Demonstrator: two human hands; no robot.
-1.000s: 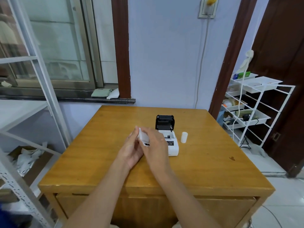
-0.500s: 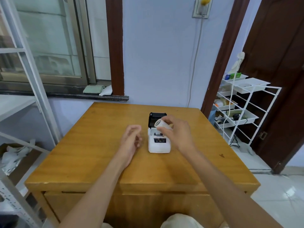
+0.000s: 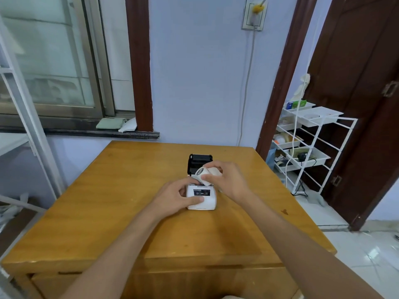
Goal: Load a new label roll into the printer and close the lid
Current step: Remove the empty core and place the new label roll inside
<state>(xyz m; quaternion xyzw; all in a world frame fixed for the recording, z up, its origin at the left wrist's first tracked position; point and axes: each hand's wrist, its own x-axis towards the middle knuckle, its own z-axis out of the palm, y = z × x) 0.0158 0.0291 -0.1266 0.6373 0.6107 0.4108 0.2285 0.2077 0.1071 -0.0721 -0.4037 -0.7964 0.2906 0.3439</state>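
Note:
A small white label printer (image 3: pixel 204 198) sits in the middle of the wooden table (image 3: pixel 108 212). Its black lid (image 3: pixel 199 163) stands open at the back. My left hand (image 3: pixel 174 196) grips the printer's left side, thumb across its front. My right hand (image 3: pixel 228 180) holds a white label roll (image 3: pixel 205 174) just above the open paper bay, tilted with one end facing me. The bay itself is mostly hidden by the roll and my fingers.
A white wire rack (image 3: pixel 311 145) with trays and cables stands to the right of the table, beside a dark wooden door (image 3: pixel 367 104). A metal shelf frame (image 3: pixel 26 117) stands at the left. A cable runs down the wall behind the table.
My left hand has moved right from the bare table onto the printer's left side. My right hand has brought the roll down closer to the open bay.

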